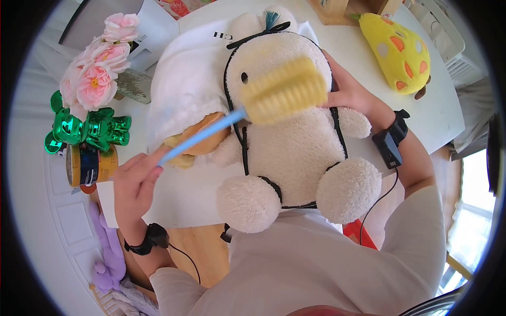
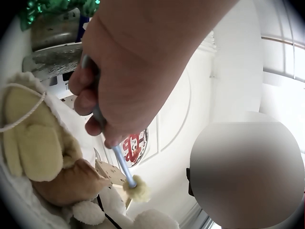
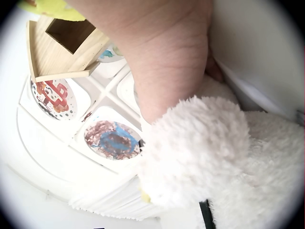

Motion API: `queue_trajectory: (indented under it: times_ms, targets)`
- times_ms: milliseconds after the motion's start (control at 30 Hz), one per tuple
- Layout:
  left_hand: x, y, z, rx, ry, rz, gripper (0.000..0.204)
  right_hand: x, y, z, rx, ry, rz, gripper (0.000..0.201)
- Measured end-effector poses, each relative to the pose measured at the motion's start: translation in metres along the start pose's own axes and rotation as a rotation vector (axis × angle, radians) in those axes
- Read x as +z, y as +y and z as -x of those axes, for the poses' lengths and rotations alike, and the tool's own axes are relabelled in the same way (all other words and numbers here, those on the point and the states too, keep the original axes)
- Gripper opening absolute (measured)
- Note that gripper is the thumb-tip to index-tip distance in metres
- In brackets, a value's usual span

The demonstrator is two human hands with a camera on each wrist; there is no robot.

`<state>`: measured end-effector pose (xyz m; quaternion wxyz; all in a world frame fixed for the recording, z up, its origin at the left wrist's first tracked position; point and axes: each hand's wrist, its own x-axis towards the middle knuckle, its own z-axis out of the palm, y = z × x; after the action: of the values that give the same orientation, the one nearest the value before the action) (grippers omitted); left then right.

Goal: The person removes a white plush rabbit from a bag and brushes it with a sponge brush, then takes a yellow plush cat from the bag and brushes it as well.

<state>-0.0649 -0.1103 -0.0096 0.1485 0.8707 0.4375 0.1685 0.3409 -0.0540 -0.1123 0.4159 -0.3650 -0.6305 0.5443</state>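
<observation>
My left hand (image 1: 134,181) grips the blue handle of a duster (image 1: 203,136). Its fluffy yellow head, blurred in the head view, overlaps the face of a cream plush toy (image 1: 298,152) with dark trim and a dark bow. In the left wrist view, fingers curl round the duster handle (image 2: 123,164). My right hand (image 1: 350,89) holds the plush toy at the side of its head, with part of the fingers hidden behind it. In the right wrist view the toy's fluffy arm (image 3: 198,148) covers the fingers.
Left of the toy lies a white cloth bag (image 1: 182,79) with brown and yellow plush toys (image 1: 208,134) showing at its opening. Pink flowers (image 1: 97,81), a shiny green bear figure (image 1: 100,126) and a yellow tub (image 1: 92,164) stand at the left edge. A yellow plush (image 1: 398,55) lies at the right.
</observation>
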Motion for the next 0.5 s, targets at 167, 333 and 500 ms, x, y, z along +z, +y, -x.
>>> queue_trajectory:
  times_ms: [167,333,500]
  targets:
    - [0.0,-0.01,0.011,-0.041,0.204,0.209,0.026,0.002,-0.004,0.001,0.001,0.007,0.03,0.093]
    - [0.008,-0.007,0.005,0.027,0.005,0.193,0.025,-0.003,0.004,-0.001,-0.023,-0.01,0.03,0.094]
    - [0.002,-0.013,0.016,-0.186,0.361,0.398,0.032,0.002,-0.006,0.002,0.04,0.009,0.021,0.096]
